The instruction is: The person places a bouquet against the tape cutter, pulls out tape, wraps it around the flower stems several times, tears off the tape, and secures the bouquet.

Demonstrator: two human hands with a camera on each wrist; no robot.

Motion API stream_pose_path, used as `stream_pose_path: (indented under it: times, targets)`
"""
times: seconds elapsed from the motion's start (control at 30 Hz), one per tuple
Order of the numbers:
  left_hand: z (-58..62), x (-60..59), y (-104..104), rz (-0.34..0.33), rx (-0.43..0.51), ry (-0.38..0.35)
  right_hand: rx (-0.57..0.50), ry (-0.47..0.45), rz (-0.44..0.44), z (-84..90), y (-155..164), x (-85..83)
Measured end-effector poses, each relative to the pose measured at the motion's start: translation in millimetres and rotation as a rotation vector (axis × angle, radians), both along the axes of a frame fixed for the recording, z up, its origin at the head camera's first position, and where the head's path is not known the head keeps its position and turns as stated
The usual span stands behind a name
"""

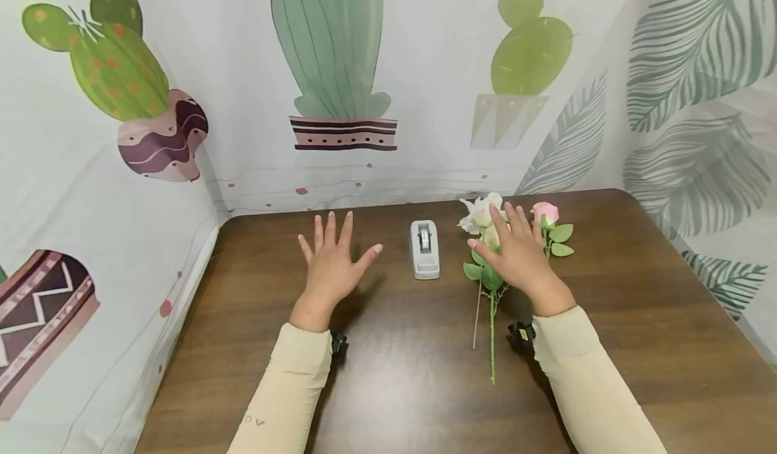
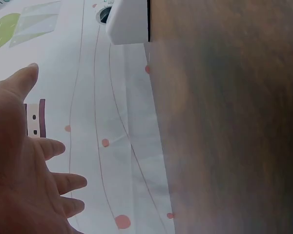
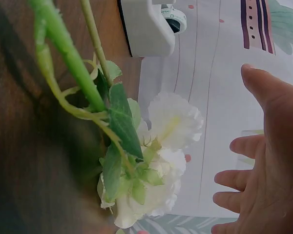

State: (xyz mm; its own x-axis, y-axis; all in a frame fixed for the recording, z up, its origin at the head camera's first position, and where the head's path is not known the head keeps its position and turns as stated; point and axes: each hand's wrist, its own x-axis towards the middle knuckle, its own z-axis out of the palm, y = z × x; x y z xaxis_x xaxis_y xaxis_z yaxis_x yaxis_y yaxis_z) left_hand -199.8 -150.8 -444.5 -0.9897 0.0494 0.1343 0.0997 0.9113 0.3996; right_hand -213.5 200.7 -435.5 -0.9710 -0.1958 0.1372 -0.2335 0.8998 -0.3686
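The left hand [image 1: 330, 265] hovers flat over the brown surface [image 1: 637, 346], fingers [image 1: 330, 228] spread, holding nothing. At its 3 o'clock stands a tape dispenser [image 1: 425, 249]. Beyond that, the right hand [image 1: 519, 255] hangs over the flowers [image 1: 482, 214], fingers straight and slightly apart; stems [image 1: 492, 332] run toward 6 o'clock.

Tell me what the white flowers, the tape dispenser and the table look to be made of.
White flowers: likely artificial, fabric petals with a matte weave, plastic-looking green stems.
Tape dispenser: smooth, light grey moulded plastic, by its rounded edges.
Table: dark brown wood or wood-look laminate; grain streaks and a slight sheen.
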Motion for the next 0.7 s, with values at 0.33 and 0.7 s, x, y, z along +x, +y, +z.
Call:
stream_pose_path:
  times: [0.33,0.7]
  targets:
    - [2.8,0.2,-2.2,0.011,-0.009,0.004,-0.006,0.012,-0.001,3.8,1.7,-1.0]
    - [1.2,2.3,-3.4,0.014,-0.019,-0.004,-0.022,0.009,0.008,6.4,4.1,1.6]
